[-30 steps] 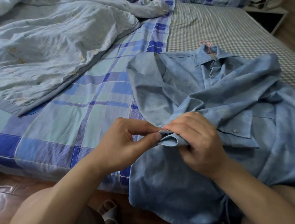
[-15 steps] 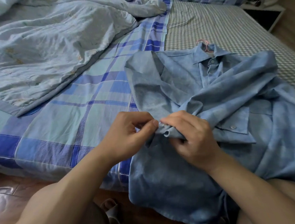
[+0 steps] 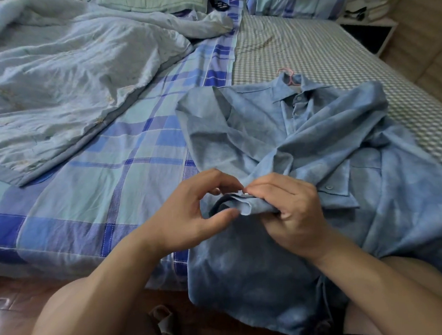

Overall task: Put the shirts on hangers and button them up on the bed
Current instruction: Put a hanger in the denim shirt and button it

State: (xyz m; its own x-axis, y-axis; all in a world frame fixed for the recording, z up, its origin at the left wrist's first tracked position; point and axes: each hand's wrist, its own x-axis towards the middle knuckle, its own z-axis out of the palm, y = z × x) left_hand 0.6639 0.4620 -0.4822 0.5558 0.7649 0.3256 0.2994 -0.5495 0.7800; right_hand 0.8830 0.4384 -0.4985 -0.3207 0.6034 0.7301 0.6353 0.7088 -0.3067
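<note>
A blue shirt [image 3: 278, 141] of soft, mottled woven cloth lies spread over the right half of the frame, its hem hanging past the near edge of the bed [image 3: 311, 54] at lower centre. The collar points toward the upper right, and the pink hook of a hanger [image 3: 288, 76] shows just inside it; the rest of the hanger is hidden under the cloth. Small round buttons run down the placket below the collar, and another button sits on a pocket flap at centre right. One sleeve crosses the front of the shirt in loose folds.

At centre frame the right hand [image 3: 292, 214] is closed around the sleeve cuff [image 3: 244, 205], bunching its doubled edge between thumb and fingers [image 3: 266, 187]. The left hand [image 3: 192, 217] is loosely curled just beside the cuff, forefinger tip meeting the cuff's upper edge where a small pale button shows, thumb apart below it; whether it actually pinches the cloth cannot be told.

A plaid sheet [image 3: 97, 190] in pale teal, light blue and deep blue squares, with visible white stitching, covers the left centre. A crumpled pale blue quilt [image 3: 62, 82], finely wrinkled, fills the upper left. A small-checked grey and white sheet [image 3: 297, 42] covers the upper right. A plaid pillow [image 3: 296, 0] lies at the top edge, and a small dark label with white marks, too small to read, sits left of it. Glossy reddish-brown floor [image 3: 13, 302] shows at lower left.
</note>
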